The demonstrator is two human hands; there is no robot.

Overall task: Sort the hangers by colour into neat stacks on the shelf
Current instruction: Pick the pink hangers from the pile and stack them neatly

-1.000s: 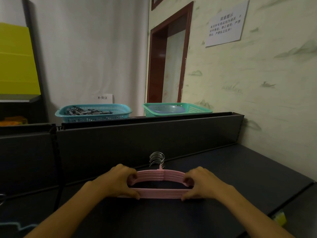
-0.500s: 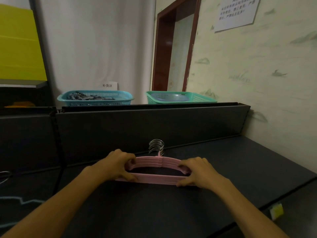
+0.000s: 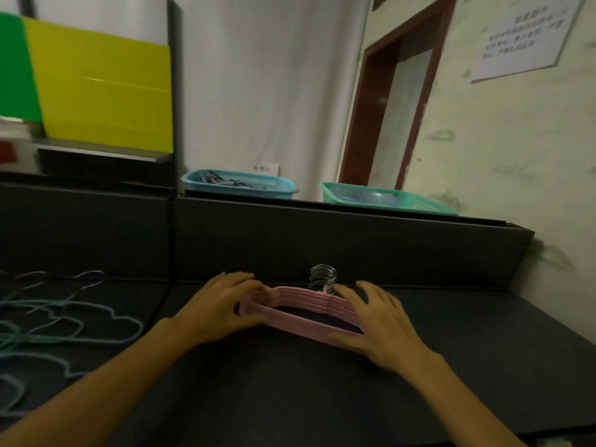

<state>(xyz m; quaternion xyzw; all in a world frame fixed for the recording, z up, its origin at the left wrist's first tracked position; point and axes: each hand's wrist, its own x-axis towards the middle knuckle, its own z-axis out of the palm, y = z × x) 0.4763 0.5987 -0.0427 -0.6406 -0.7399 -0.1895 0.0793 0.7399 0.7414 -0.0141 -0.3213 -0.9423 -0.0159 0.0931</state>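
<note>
R hand (image 3: 380,321) looser, pink stack (image 3: 300,309) skewed

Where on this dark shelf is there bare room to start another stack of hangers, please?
The shelf lies bare to the right of the pink hanger stack, out to the wall, and in front of it, between the forearms. The left part is crowded with loose teal hangers. The left hand and right hand flank the pink stack.
</note>
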